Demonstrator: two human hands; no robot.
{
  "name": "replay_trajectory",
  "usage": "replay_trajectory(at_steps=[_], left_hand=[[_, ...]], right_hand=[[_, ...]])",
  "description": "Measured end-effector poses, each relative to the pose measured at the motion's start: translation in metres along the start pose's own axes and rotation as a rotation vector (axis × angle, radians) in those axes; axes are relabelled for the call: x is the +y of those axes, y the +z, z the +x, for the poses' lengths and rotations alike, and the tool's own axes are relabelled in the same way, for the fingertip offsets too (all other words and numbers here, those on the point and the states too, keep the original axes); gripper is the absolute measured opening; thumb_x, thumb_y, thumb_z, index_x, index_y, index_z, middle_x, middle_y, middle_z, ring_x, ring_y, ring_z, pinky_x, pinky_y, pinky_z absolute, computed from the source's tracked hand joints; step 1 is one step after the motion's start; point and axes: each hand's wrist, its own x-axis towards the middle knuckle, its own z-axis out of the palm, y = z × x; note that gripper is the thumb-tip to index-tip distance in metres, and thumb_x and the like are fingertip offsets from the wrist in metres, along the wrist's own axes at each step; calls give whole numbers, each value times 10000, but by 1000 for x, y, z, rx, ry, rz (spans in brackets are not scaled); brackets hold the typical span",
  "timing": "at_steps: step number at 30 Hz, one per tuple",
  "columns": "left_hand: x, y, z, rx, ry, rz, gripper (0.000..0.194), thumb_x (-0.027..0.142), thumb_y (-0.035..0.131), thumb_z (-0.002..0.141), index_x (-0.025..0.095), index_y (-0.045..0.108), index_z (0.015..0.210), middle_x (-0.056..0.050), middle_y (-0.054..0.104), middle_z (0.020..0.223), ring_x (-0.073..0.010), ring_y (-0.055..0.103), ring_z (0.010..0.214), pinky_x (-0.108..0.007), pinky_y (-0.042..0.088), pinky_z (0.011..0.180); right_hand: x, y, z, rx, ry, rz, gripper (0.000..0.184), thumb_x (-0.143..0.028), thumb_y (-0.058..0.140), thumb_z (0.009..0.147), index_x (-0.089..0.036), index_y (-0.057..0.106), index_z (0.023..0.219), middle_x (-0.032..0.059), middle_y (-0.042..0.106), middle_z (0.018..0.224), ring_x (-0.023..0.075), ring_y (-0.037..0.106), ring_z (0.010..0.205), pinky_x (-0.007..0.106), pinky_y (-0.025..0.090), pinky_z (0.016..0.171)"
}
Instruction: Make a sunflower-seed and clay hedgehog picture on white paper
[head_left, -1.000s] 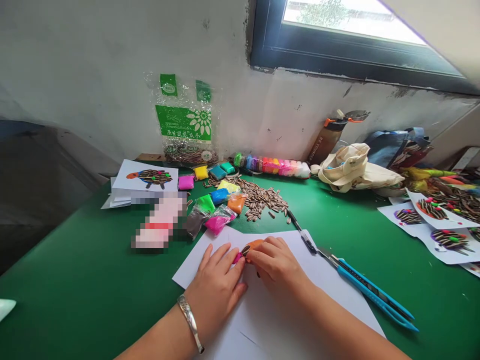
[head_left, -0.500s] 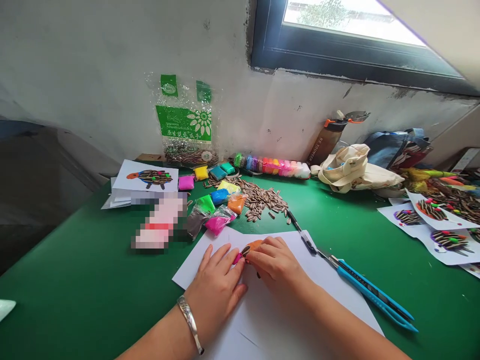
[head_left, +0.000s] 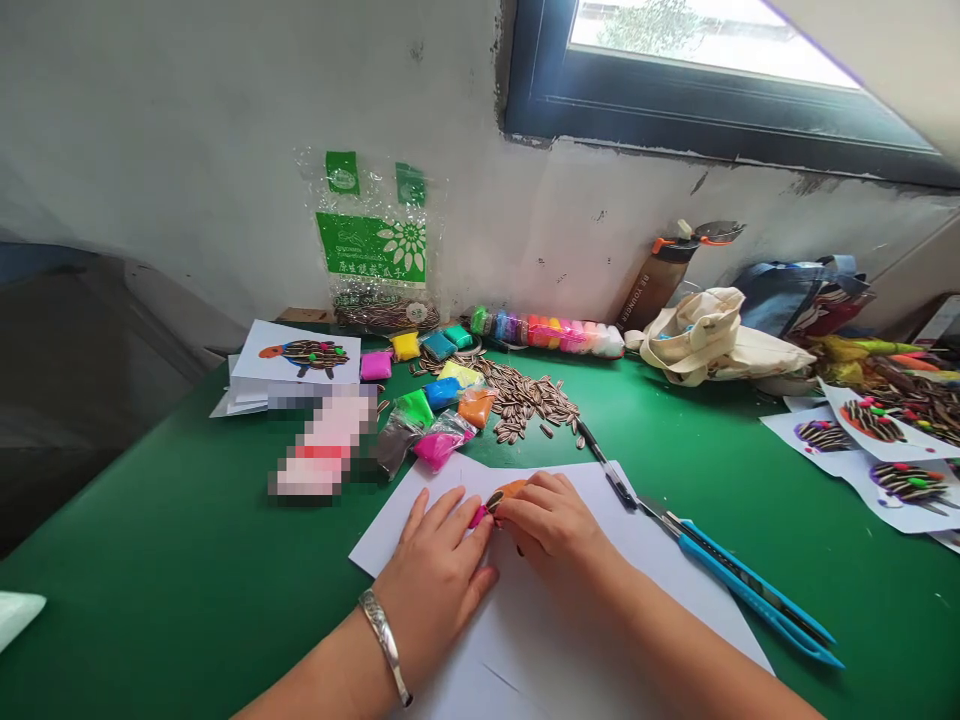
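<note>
On a sheet of white paper (head_left: 555, 620) lies a small flattened orange clay shape (head_left: 513, 489) with a bit of pink clay (head_left: 478, 516) at its left. My left hand (head_left: 442, 560), wearing a silver bangle, rests flat on the paper with fingers outstretched, its fingertips beside the pink clay. My right hand (head_left: 559, 525) is closed in a pinch, thumb and fingertips on a dark striped sunflower seed (head_left: 494, 502) against the orange clay. Its fingers cover much of the clay shape.
Loose sunflower seeds (head_left: 529, 400) and small clay packets (head_left: 442, 392) lie beyond the paper. A black pen (head_left: 611, 470) and a blue-handled craft knife (head_left: 757, 590) are at the right. Finished turtle pictures (head_left: 345, 372) sit at the back left. A cloth bag (head_left: 697, 335) stands behind.
The view has shifted slightly. Both hands stay at the clay in almost the same pose, the right still pinching at the seed.
</note>
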Motion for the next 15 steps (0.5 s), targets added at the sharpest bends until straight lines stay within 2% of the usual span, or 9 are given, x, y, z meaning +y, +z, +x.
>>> replay_trajectory(at_steps=[4, 7, 15], left_hand=[[-1, 1, 0, 11, -9, -3, 369, 204, 520, 845, 165, 568, 1208, -112, 569, 1276, -323, 439, 1225, -606, 319, 1018], [-1, 1, 0, 22, -11, -7, 371, 216, 527, 843, 175, 567, 1209, -99, 573, 1274, -321, 445, 1220, -599, 317, 1024], [0, -4, 2, -45, 19, 39, 392, 215, 526, 849, 146, 555, 1234, -125, 557, 1291, -344, 450, 1216, -632, 348, 984]], right_hand=[[1, -1, 0, -18, -18, 26, 158, -193, 482, 904, -225, 634, 877, 20, 686, 808, 138, 496, 719, 282, 319, 652], [-1, -5, 2, -35, -9, 41, 191, -134, 472, 886, -223, 641, 880, 20, 694, 829, 141, 496, 730, 287, 318, 657], [0, -2, 2, -21, 47, 72, 175, -123, 515, 859, -225, 651, 815, 17, 701, 859, 145, 508, 742, 290, 342, 686]])
